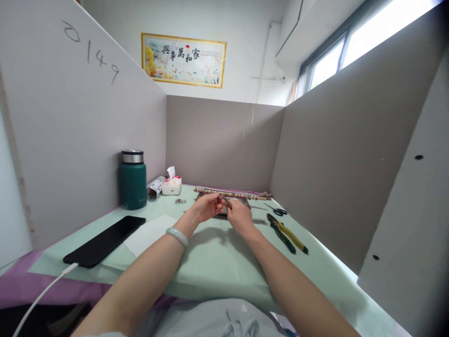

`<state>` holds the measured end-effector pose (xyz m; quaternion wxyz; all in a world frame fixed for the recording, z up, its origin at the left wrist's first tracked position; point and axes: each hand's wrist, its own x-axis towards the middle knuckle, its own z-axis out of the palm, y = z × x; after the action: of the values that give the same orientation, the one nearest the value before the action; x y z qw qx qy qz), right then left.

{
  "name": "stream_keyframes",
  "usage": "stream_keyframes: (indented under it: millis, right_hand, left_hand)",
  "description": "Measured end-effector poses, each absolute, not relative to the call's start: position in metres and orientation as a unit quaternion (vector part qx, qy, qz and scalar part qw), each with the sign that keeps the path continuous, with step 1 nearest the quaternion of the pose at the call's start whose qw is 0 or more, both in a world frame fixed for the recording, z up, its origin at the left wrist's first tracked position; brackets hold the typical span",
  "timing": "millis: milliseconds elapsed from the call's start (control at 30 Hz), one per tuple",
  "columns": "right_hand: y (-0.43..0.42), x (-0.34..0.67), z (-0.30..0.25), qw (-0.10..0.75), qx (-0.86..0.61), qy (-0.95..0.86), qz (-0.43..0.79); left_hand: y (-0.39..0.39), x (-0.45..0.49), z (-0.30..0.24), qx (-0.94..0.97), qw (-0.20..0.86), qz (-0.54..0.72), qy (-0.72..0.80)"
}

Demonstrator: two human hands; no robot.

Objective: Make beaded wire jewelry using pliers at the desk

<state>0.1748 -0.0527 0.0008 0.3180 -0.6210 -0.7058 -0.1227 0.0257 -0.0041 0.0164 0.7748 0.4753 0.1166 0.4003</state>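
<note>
My left hand (207, 206), with a pale jade bangle (177, 236) on its wrist, and my right hand (239, 215) meet over the middle of the green table mat (210, 262). Between the fingertips they pinch a small dark item (225, 201), too small to identify. Just behind the hands a long string of beads (231, 193) lies across the table, above a dark tray (210, 196) that the hands partly hide.
Green-and-yellow pliers (287, 236) and small scissors (277, 210) lie to the right. At left are a black phone (105, 239) on a white cable, a sheet of paper (147, 236), a green flask (133, 179) and a tissue pack (171, 183). Grey partition walls enclose three sides.
</note>
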Motion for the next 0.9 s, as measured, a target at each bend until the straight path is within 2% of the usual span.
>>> stream_keyframes:
  millis: [567, 900]
  right_hand:
    - [-0.049, 0.171, -0.004, 0.331, -0.632, -0.673, -0.196]
    - [-0.05, 0.171, -0.005, 0.378, -0.602, -0.684, -0.166]
  left_hand:
    - [-0.011, 0.03, 0.018, 0.4, 0.816, 0.404, 0.104]
    - [-0.015, 0.029, 0.022, 0.403, 0.822, 0.394, 0.077]
